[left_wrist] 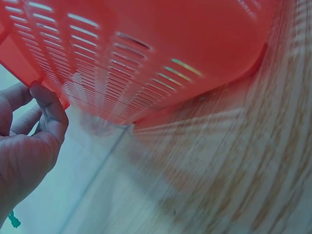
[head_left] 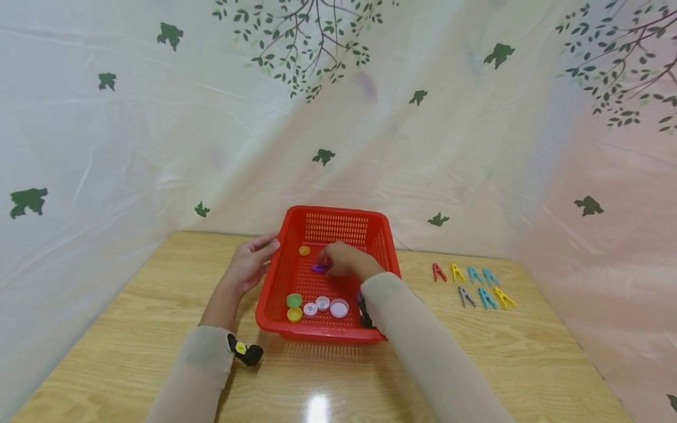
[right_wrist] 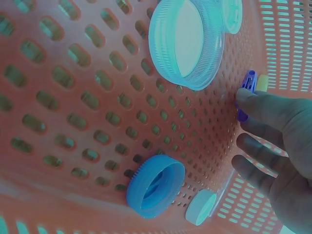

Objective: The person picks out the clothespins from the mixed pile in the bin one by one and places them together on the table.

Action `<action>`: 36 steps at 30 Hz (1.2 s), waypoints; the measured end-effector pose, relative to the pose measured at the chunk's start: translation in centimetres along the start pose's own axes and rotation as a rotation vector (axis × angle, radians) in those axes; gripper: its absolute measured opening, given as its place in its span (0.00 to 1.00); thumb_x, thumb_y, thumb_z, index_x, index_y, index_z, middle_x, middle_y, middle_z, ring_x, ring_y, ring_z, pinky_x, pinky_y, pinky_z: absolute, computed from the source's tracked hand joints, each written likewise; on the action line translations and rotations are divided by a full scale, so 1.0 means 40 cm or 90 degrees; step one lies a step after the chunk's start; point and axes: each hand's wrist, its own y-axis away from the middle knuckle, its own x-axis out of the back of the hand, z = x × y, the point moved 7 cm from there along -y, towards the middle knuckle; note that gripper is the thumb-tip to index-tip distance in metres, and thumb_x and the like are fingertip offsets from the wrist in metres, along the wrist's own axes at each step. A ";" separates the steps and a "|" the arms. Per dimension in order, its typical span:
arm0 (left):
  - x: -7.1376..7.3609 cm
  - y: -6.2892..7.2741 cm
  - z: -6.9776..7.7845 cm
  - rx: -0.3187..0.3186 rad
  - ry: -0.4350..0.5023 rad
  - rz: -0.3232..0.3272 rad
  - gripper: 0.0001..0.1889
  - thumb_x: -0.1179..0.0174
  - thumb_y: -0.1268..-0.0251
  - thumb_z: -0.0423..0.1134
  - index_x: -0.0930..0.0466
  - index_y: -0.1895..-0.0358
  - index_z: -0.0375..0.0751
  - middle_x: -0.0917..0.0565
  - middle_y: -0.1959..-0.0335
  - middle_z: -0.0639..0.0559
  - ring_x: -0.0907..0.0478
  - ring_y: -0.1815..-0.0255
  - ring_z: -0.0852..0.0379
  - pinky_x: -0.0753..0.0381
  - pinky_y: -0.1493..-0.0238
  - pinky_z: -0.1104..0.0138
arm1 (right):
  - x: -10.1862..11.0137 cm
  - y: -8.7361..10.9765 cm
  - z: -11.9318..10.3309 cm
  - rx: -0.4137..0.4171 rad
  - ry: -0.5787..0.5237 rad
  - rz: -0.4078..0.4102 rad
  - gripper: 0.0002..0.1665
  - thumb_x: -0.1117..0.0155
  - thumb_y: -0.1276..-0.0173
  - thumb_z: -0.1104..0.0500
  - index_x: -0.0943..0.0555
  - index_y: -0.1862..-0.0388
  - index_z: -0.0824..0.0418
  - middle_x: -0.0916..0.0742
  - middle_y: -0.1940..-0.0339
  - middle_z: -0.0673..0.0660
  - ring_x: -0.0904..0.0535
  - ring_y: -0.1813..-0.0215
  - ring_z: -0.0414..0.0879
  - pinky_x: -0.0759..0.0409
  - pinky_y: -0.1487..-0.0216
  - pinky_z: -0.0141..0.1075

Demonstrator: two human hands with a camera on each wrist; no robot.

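A red plastic basket [head_left: 328, 332] with slotted walls stands on the table. At its left rim my left hand [head_left: 251, 262] grips the edge between thumb and fingers, as the left wrist view also shows. My right hand [head_left: 344, 259] reaches inside and pinches a purple clothespin [right_wrist: 249, 80] between thumb and index finger, close to the basket floor. Its other fingers are spread. Around it lie bottle caps: a yellow cap [head_left: 304, 251] farther back, a green cap [head_left: 294, 300], a white cap [head_left: 310, 309], and a blue cap [right_wrist: 156, 187]. The right forearm hides part of the basket.
On the wooden table [head_left: 132, 329], right of the basket, several clothespins lie in two rows, among them a red clothespin [head_left: 439, 272], a grey clothespin [head_left: 466, 296] and a yellow clothespin [head_left: 504, 298]. A leaf-patterned curtain [head_left: 238, 147] hangs behind the table.
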 end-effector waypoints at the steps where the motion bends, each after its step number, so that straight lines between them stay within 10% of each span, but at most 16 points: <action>1: 0.000 0.000 -0.001 0.000 0.001 0.000 0.27 0.40 0.23 0.42 0.31 0.24 0.45 0.26 0.29 0.42 0.22 0.36 0.46 0.15 0.44 0.59 | 0.001 0.000 0.000 0.002 0.005 0.000 0.22 0.22 0.38 0.57 0.14 0.44 0.47 0.13 0.53 0.47 0.16 0.52 0.45 0.15 0.42 0.48; 36: 0.001 0.001 0.000 -0.005 0.017 0.008 0.26 0.40 0.23 0.39 0.30 0.25 0.41 0.25 0.31 0.40 0.19 0.42 0.51 0.14 0.45 0.59 | -0.012 0.010 -0.014 0.045 -0.013 -0.050 0.21 0.22 0.39 0.61 0.12 0.47 0.47 0.12 0.58 0.45 0.15 0.56 0.44 0.14 0.44 0.47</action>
